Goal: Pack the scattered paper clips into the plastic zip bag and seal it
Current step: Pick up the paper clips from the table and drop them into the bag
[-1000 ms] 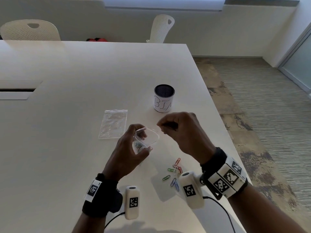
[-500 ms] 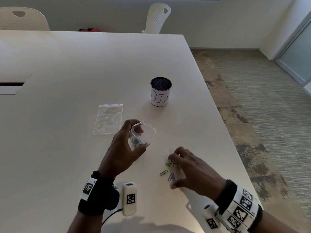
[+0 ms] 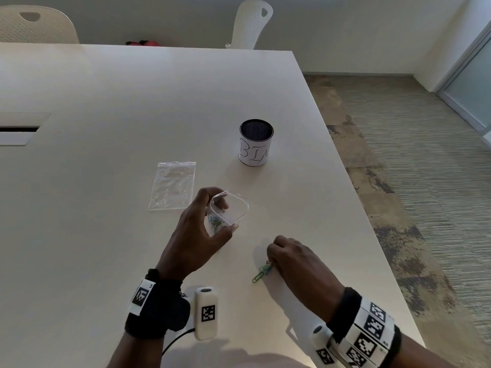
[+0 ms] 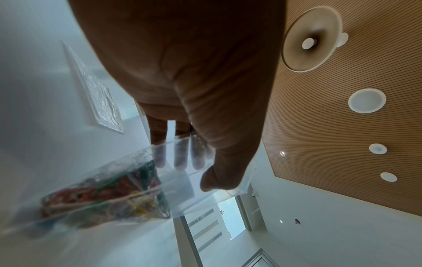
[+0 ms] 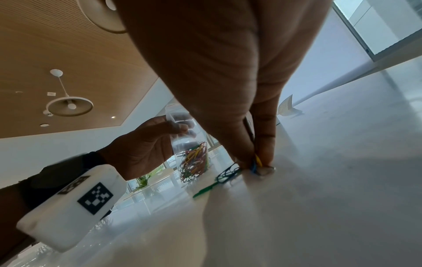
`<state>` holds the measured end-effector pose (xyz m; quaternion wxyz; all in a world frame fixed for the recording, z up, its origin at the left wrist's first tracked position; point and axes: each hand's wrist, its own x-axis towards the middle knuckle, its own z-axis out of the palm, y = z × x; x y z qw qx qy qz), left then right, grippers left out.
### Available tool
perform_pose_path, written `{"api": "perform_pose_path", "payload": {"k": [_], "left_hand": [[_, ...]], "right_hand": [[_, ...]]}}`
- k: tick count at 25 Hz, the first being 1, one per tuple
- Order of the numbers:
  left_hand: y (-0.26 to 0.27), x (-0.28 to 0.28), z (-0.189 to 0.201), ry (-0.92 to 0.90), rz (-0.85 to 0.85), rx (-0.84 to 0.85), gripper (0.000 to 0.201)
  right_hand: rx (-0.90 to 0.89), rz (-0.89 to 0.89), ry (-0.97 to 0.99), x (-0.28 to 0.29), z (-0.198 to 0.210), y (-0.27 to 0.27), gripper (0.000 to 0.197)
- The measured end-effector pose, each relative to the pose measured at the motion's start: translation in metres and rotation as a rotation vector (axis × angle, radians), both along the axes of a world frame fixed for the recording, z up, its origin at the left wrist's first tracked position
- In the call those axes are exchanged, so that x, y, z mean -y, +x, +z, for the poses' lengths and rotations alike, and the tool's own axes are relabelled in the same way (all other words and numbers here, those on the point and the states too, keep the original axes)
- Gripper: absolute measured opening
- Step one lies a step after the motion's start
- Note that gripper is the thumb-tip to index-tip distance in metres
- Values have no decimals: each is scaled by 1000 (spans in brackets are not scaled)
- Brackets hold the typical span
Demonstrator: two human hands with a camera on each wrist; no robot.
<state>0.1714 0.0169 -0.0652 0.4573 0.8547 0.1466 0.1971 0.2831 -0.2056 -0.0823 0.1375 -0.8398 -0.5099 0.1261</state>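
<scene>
Bags first: one spare zip bag (image 3: 172, 185) lies flat toward the table's (image 3: 106, 102) middle. Your left hand (image 3: 191, 235) grips one open zip bag (image 3: 229, 208) holding many coloured paper clips (image 5: 194, 162). Your right hand (image 3: 297, 258) pinches loose clips (image 3: 263, 272) near the right edge.

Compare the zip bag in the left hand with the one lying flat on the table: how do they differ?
The held zip bag is lifted by the left hand, mouth open; the flat zip bag lies untouched on the table. The held one contains colored paper clips; the flat one shows none. Both are clear plastic.
</scene>
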Motion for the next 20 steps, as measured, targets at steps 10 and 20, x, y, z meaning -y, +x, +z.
{"api": "perform_pose_path", "payload": {"k": [10,20], "left_hand": [[-2,0,0,-1,8,-5,56],[0,-1,-2,-7,9,5,58]], "right_hand": [[-110,-121,22,-4,13,23,15],[-766,-418,449,-1,38,41,8]]}}
